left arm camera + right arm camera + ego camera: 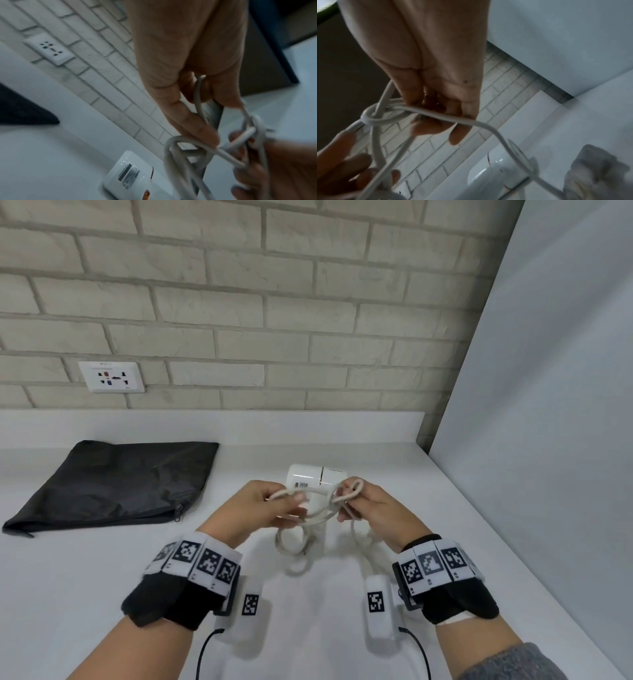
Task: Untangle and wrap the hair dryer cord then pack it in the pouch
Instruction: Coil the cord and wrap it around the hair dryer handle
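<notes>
The white hair dryer lies on the white counter just beyond my hands; its labelled body shows in the left wrist view too. Its white cord is knotted in loops between my hands and hangs down to the counter. My left hand pinches a loop of the cord. My right hand grips the cord at the knot. The black zip pouch lies flat at the left, away from both hands.
A brick wall with a white socket plate runs behind the counter. A plain white panel closes off the right side. A blurred pale grey shape, perhaps the plug, shows low in the right wrist view.
</notes>
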The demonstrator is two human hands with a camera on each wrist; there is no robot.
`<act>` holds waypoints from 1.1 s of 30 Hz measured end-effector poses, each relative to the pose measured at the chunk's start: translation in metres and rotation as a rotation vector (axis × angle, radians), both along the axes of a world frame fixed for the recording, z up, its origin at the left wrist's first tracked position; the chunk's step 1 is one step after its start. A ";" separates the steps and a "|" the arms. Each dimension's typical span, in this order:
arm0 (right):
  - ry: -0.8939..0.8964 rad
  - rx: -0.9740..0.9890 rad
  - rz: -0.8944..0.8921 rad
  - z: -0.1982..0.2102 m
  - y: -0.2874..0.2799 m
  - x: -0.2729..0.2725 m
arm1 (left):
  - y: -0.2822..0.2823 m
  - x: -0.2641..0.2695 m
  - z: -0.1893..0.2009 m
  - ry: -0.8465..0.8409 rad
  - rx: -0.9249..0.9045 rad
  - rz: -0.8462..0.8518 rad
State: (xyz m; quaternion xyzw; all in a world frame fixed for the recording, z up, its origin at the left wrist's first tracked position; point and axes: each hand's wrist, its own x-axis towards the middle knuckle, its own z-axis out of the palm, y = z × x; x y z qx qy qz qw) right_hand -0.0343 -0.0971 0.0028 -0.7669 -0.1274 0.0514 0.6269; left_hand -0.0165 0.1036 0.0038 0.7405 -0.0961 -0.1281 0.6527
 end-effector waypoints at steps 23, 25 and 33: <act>0.034 -0.020 -0.060 -0.011 0.011 -0.006 | -0.023 -0.006 0.013 -0.300 0.628 -0.315; 0.051 -0.007 -0.077 -0.009 0.003 -0.007 | -0.020 0.002 0.006 -0.213 0.368 -0.218; 0.212 -0.026 -0.040 -0.024 -0.031 -0.008 | 0.043 0.045 -0.007 0.293 -0.665 0.596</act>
